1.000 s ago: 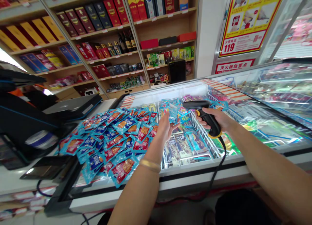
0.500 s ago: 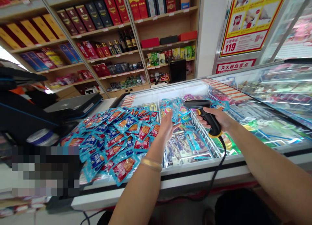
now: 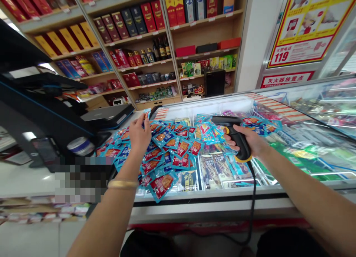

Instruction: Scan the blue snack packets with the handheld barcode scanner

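Observation:
My right hand [image 3: 249, 140] grips the handle of a black and yellow barcode scanner [image 3: 233, 132], its head pointing left over the freezer. A cable [image 3: 253, 197] hangs from it. My left hand [image 3: 139, 134] reaches over a heap of blue and red snack packets [image 3: 167, 153] lying on the freezer's glass lid. Its fingers pinch a blue packet [image 3: 146, 114] at the far left edge of the heap. A gold bangle [image 3: 122, 184] sits on that wrist.
The chest freezer [image 3: 222, 201] holds ice-cream packs in white wire baskets [image 3: 261, 171]. A black till and screen [image 3: 41, 112] stand to the left. Shelves of boxed liquor and bottles [image 3: 139, 30] fill the back wall. A red and yellow poster [image 3: 303, 27] hangs at right.
My left hand has moved left from the freezer's middle to the far left edge of the packet heap and pinched a packet there. The camera has shifted left. The scanner hand has barely moved.

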Demonstrator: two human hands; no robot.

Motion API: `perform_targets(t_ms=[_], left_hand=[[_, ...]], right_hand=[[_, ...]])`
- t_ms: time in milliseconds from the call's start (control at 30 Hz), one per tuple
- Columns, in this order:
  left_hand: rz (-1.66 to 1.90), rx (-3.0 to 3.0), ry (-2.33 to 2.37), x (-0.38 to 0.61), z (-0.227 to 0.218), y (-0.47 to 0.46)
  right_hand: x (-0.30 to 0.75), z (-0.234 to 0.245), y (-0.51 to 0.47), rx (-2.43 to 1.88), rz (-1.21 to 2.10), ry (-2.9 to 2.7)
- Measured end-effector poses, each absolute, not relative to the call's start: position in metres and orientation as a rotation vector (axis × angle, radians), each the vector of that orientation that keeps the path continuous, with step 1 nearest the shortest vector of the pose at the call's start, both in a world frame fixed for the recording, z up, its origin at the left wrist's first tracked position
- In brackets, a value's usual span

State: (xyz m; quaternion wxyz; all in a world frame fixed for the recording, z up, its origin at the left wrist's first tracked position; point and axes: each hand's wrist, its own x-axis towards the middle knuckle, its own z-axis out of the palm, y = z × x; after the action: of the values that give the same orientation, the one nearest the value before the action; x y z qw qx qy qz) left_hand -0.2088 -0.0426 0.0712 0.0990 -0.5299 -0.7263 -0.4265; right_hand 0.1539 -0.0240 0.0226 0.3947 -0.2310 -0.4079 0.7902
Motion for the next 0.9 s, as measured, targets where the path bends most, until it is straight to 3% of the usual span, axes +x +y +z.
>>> perform_targets(t_ms=[167,333,600,800,900], left_hand=[[-0.735,-1.524,-2.61,-0.254,0.067,-0.043],[-0.73,-1.576,-2.568,-0.253,0.068,-0.045],[-1.121,-1.871,-2.066,-0.165,0.072,-0.04],[-1.869,-2.616,-1.73,-0.029,0.052,-0.013],[-1.832,-2.908,-1.67,0.034,0.036,0.012]], right_hand=[[0.131,0.018,-0.027,-0.56,2.056,-1.043],[0.122,0.014,-0.029,-0.558,2.079,-1.054],[0.154,0.021,-0.025,-0.617,1.99,-1.031],[0.235,0.021,-0.024,-0.716,1.767,-0.988],[0.275,0.012,-0.024,-0.771,1.635,-0.939]])
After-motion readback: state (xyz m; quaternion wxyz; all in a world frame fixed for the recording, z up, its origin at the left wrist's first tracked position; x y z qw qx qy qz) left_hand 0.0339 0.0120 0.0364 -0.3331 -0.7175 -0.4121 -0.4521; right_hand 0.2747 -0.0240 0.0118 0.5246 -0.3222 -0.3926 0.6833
